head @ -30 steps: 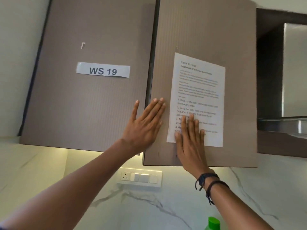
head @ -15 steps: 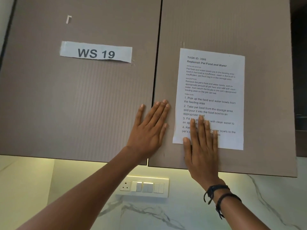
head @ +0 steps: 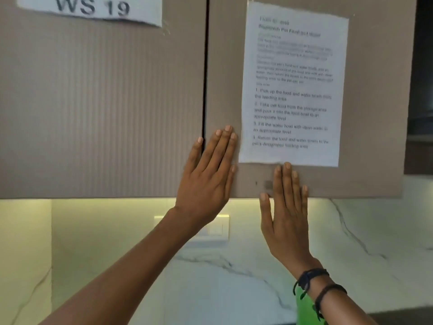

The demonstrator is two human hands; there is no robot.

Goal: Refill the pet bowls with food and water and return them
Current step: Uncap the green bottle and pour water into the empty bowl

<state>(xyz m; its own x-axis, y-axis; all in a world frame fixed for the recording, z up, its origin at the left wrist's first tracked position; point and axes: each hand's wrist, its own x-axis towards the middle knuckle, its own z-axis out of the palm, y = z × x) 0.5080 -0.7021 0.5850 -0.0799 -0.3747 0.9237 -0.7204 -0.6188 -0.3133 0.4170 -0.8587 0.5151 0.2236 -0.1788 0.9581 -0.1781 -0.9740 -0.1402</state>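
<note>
While cabinet doors (head: 105,113) sit closed, contents hidden, left hand (head: 206,181), right hand (head: 287,221) flat, fingers (head: 222,148) straight, apparently touching.

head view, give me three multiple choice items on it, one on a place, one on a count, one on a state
1. Where is the right hand relative to the instruction sheet?
A) covering its title
B) on its top corner
C) mostly below its bottom edge

2. How many bands circle the right wrist?
A) two
B) none
C) five

3. How is the left hand?
A) gripping a bowl
B) flat, fingers straight, against the cabinet doors
C) clenched in a fist

Answers:
1 C, only a fingertip reaches the sheet's lower edge.
2 A, two dark bands sit on the wrist.
3 B, its straight fingers lie on the door beside the gap, holding nothing.
</note>
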